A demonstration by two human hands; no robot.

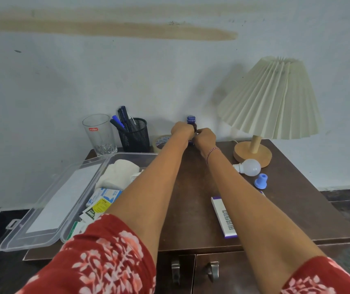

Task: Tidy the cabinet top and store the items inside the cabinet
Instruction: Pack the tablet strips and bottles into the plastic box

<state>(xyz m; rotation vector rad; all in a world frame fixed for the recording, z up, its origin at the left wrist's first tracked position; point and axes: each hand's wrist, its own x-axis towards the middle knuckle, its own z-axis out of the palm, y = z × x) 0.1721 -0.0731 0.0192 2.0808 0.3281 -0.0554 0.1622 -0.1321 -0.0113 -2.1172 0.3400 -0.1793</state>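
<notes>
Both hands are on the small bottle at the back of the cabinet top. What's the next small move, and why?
Probably lift the bottle straight up and bring it toward the open clear box. The left hand and right hand wrap it, it stands upright by the wall, and the box holds medicine packets.

Entry: single view, head-worn, wide-angle.
Position: above the front edge of the cabinet top (pixel 191 198), over the cabinet doors (pixel 233 276) at the bottom of the frame.
Facing: forward and down, toward the wall (pixel 148 71), which fills the upper half.
Nearness: close. The left sleeve (pixel 106 262) and right sleeve (pixel 318 279) crowd the lower corners. The left hand (pixel 182 129) and right hand (pixel 204 137), gripping a small bottle (pixel 191 120) by the wall, sit near centre.
Coverage: from the open plastic box (pixel 49 209) at left to the lamp (pixel 271 98) at right.
</notes>
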